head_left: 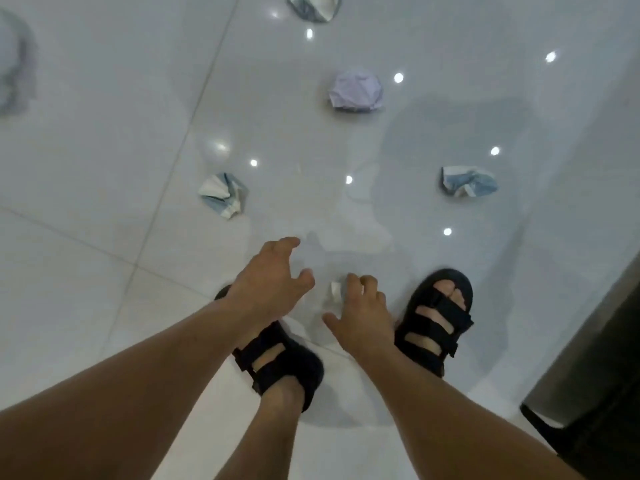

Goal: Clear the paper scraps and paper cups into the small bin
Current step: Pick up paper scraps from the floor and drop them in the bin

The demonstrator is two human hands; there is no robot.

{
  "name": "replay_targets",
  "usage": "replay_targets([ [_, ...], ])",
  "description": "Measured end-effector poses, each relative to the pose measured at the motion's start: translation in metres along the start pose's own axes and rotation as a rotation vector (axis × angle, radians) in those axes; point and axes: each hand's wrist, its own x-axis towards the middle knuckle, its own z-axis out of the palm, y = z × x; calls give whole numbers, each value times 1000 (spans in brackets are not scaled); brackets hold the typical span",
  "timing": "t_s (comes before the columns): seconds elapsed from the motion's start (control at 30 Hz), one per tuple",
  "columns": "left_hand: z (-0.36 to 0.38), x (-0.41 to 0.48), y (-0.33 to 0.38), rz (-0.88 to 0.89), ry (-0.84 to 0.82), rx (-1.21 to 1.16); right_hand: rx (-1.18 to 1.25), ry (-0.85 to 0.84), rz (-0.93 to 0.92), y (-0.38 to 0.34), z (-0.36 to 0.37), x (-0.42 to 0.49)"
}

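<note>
Right hand (pixel 364 320) grip, crumpled scrap (pixel 335 292)

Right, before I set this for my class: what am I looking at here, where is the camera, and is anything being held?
There is no machine here. A person wears one wide-angle camera on the head, so the single picture looks down at their own arms and at their feet in black sandals. The surface is a glossy white tiled floor. On it lie crumpled paper balls: a lilac ball, a left blue-and-white ball, a right blue-and-white ball and a top ball cut off by the picture's edge. The left hand is open and holds nothing. The fingers of the right hand curl over a small white scrap between the feet; I cannot tell whether it is off the floor. The dark container at the right edge is probably the bin.
</note>
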Motion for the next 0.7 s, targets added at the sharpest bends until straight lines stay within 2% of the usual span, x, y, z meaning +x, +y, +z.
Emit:
replay_targets([
  [0.13, 29, 16, -22, 0, -44, -76, 79, 88, -13, 16, 19, 21],
  [0.23, 36, 11, -16, -42, -67, -188, 204, 114, -81, 19, 3, 19],
  [0.33, 29, 0, 9, -69, -77, -296, 294, 177, -302, 4, -38, 9],
  [0.47, 1, -7, 53, 29, -72, -341, 324, 278, -581, -14, -106, 1],
  [0.6, -24, -1, 88, 90, 12, -350, 330, 293, -625, -3, -155, 13],
  [0.7, -23, 11, 97, 63, 85, -351, 141, 317, -577, 30, -178, 36],
])
